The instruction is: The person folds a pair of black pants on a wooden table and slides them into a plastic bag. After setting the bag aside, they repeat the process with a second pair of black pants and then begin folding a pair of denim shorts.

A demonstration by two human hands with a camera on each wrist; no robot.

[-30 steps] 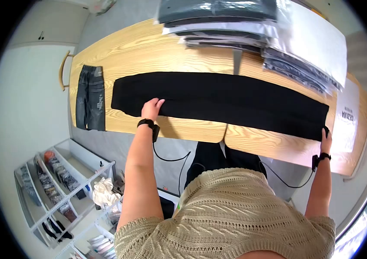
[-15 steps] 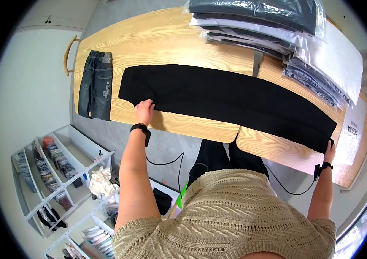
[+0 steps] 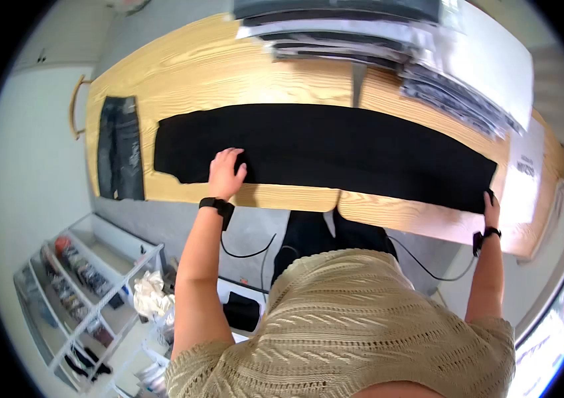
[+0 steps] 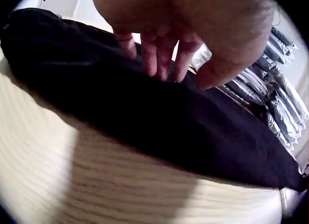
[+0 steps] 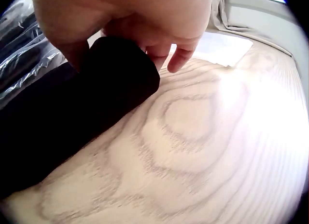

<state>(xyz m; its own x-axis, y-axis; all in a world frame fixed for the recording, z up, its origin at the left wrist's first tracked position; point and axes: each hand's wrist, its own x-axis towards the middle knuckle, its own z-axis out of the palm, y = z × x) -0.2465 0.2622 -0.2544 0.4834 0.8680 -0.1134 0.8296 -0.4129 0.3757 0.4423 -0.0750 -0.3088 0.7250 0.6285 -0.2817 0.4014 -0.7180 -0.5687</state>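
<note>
A long black garment (image 3: 335,149) lies flat along the wooden table (image 3: 229,73). My left hand (image 3: 227,171) rests on it near its left end. In the left wrist view the fingers (image 4: 161,60) are straight and touch the black cloth (image 4: 145,118). My right hand (image 3: 491,201) is at the garment's far right end, by the table's near edge. The right wrist view shows that hand (image 5: 125,21) pinching the end of the black cloth (image 5: 72,103) between thumb and fingers, just above the wood (image 5: 203,137).
Small folded jeans (image 3: 117,147) lie at the table's left end. Stacks of bagged garments (image 3: 388,40) fill the far right side, with a white printed bag (image 3: 527,172) beside the garment's right end. A white shelf rack (image 3: 76,285) stands on the floor at lower left.
My left hand has slid from the garment's near left edge to lie further on the cloth. My right hand still holds the right end.
</note>
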